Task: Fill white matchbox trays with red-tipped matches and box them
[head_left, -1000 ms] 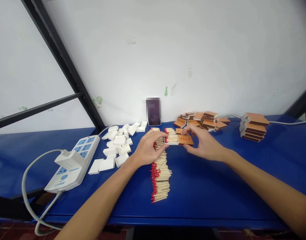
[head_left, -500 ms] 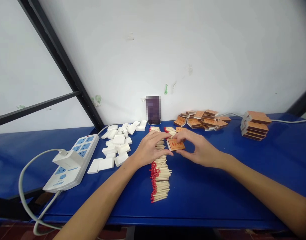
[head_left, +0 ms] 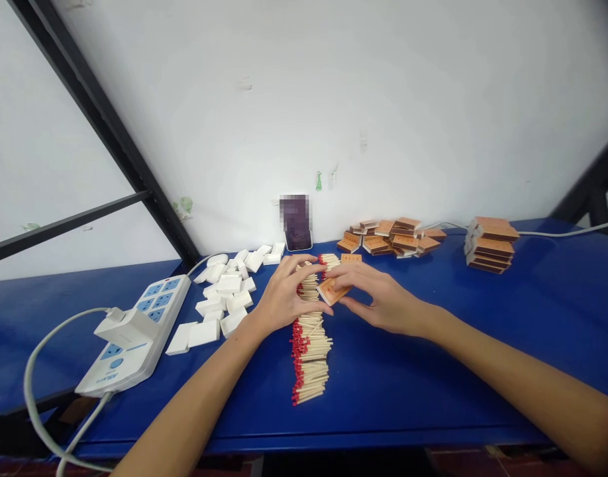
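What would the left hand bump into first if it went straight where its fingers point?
Probably the orange matchbox held in the right hand, just ahead of the left hand; whether they already touch is unclear.

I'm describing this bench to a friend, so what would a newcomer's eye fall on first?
Probably the long row of red-tipped matches down the middle of the blue tabletop, partly hidden by the left hand. Next, the orange matchbox in the right hand, close to the left hand. Then the scattered white trays left of the matches, and the stack of orange boxes at back right.
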Demonstrator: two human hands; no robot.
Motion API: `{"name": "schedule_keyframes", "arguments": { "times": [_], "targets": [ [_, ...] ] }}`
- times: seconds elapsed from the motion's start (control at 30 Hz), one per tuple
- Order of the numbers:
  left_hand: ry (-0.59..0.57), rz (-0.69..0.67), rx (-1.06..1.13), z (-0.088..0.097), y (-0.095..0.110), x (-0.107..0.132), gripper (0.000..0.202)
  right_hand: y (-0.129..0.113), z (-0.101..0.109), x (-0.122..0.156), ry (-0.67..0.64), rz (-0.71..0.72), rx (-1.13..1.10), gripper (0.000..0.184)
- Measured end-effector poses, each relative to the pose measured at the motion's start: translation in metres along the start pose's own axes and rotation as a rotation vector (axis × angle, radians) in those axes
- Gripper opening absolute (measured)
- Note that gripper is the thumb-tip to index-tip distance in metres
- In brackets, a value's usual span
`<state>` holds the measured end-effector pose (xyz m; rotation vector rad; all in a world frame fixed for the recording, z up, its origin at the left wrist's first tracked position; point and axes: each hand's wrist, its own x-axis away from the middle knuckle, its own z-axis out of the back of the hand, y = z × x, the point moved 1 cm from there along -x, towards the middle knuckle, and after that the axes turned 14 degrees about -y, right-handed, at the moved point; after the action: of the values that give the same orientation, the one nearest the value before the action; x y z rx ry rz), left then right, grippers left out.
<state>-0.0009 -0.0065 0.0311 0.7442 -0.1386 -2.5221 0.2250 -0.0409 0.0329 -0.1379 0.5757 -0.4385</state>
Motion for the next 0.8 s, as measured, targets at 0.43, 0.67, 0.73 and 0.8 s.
{"name": "schedule_keyframes", "arguments": {
  "times": [0.43, 0.67, 0.73, 0.8],
  "targets": [
    [0.381, 0.422, 0.213, -0.011, -0.026, 0.003, 0.036, 0.083, 0.128, 0.112, 0.304, -0.776, 0.583, 0.036],
    [0.328, 0.455, 0.266, -0.017, -0.029, 0.002, 0.034, 0.098, 0.134, 0.195, 0.008, -0.825, 0.793, 0.040],
    [0.326, 0.457, 0.272, -0.017, -0.028, 0.003, 0.033, 0.099, 0.129, 0.198, -0.036, -0.832, 0.817, 0.041],
    [0.325, 0.457, 0.271, -0.016, -0.027, 0.003, 0.033, 0.100, 0.124, 0.195, -0.075, -0.846, 0.845, 0.041]
  ]
}}
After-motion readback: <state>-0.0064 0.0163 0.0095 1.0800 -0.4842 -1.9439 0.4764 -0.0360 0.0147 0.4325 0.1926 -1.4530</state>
